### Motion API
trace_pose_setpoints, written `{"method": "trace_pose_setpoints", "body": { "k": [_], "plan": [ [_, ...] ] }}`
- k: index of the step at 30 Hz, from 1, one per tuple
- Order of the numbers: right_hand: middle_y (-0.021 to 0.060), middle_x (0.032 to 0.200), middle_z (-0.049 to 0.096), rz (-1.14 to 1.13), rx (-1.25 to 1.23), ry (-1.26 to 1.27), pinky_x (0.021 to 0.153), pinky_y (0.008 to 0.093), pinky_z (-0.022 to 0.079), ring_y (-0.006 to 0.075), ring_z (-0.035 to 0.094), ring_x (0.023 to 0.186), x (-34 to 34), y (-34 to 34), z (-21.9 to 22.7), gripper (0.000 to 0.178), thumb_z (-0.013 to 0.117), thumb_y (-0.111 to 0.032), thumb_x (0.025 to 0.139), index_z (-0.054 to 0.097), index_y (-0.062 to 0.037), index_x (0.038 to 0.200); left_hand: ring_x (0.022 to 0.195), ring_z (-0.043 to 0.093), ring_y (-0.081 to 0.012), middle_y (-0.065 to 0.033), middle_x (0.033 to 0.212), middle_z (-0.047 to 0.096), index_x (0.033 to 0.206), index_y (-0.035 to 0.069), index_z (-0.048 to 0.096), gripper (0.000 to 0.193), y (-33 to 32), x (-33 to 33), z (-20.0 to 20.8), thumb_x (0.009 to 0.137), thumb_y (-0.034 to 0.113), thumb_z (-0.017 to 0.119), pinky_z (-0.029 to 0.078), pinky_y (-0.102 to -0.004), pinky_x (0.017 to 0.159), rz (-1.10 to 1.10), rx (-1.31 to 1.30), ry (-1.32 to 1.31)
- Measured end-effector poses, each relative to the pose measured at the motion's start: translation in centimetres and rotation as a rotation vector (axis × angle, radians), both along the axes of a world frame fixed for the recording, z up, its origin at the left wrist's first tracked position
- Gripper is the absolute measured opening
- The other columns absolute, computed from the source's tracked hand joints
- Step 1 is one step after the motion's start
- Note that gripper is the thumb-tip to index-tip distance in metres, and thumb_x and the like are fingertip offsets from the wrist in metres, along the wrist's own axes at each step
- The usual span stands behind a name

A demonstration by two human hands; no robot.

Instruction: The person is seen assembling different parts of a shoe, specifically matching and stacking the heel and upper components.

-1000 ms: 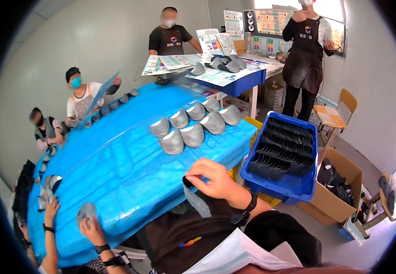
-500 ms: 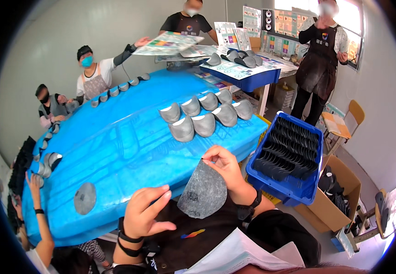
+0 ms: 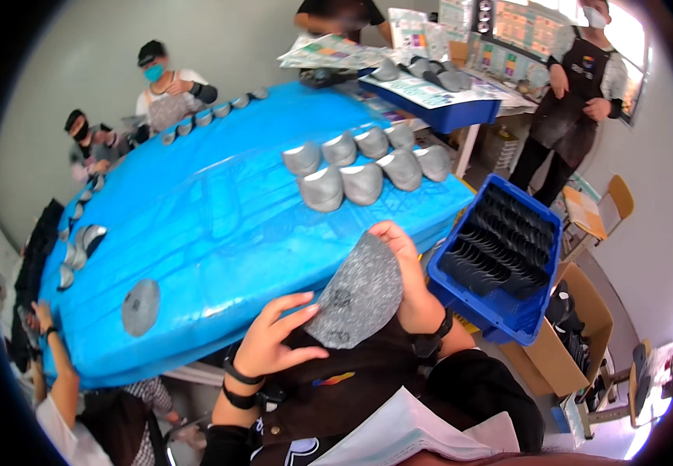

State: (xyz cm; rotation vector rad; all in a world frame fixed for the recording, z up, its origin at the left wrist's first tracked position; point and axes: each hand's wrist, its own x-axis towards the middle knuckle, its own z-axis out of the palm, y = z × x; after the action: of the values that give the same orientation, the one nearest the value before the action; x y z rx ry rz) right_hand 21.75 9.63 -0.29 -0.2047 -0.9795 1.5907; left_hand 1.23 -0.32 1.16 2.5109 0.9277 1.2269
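A grey, speckled half-round felt-like piece (image 3: 361, 293) is tilted up in front of my chest, over the near table edge. My right hand (image 3: 412, 283) grips it along its right side, with the fingers partly hidden behind it. Beside its left edge is my left hand (image 3: 280, 335), fingers apart and thumb spread; whether the fingertips touch the piece I cannot tell. A flat grey oval piece (image 3: 141, 307) lies on the blue-covered table (image 3: 196, 248) to the left. Beyond my hands stand two rows of curved grey cup-shaped pieces (image 3: 361, 183) with pale inner edges.
A blue crate (image 3: 495, 320) of stacked dark pieces stands at the right, beside a cardboard box (image 3: 591, 311) and a wooden chair (image 3: 620, 198). More cups line the table's far side. Several people stand or sit around; a co-worker's arm (image 3: 60, 361) reaches in at the left edge.
My right hand has raised and turned the grey piece, which now shows more of its face. My left hand has moved right, to its edge. The view has shifted.
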Motion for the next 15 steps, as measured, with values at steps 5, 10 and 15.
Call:
{"method": "trace_pose_setpoints", "body": {
  "k": [5,10,15],
  "plan": [
    [0.0064,0.076,0.054,-0.059,-0.04,-0.021,0.057,0.0232,0.046,0.0118,0.055,0.064,-0.3,-0.1,0.1,0.012,0.052,-0.003,0.077,0.046,-0.0019,0.087,0.084,0.051,-0.0227,-0.0115,0.097,0.052,0.127,0.01,0.017,0.084,0.0,-0.4,-1.3,0.062,0.011,0.07,0.041,-0.0321,0.075,-0.038,0.045,-0.189],
    [0.0055,0.077,0.053,-0.142,0.02,0.008,0.057,0.0219,0.045,0.0106,0.053,0.065,-0.2,0.8,-0.7,0.013,0.054,-0.008,0.078,0.046,-0.0026,0.087,0.035,0.032,-0.005,0.0015,0.05,0.044,0.13,0.013,-0.003,0.072,-1.3,-2.6,0.8,0.083,0.033,0.047,0.026,-0.0179,0.036,-0.589,-0.132,-1.214],
    [0.0033,0.076,0.052,-0.14,0.07,-0.021,0.056,0.0211,0.043,0.0089,0.052,0.066,0.1,0.2,0.7,0.014,0.055,-0.007,0.077,0.046,-0.0033,0.087,0.033,0.038,-0.0084,-0.0027,0.05,0.047,0.128,0.026,-0.014,0.074,-2.6,-2.4,4.3,0.083,0.033,0.045,0.03,-0.0186,0.032,-0.939,-0.029,-1.107]
  ]
}}
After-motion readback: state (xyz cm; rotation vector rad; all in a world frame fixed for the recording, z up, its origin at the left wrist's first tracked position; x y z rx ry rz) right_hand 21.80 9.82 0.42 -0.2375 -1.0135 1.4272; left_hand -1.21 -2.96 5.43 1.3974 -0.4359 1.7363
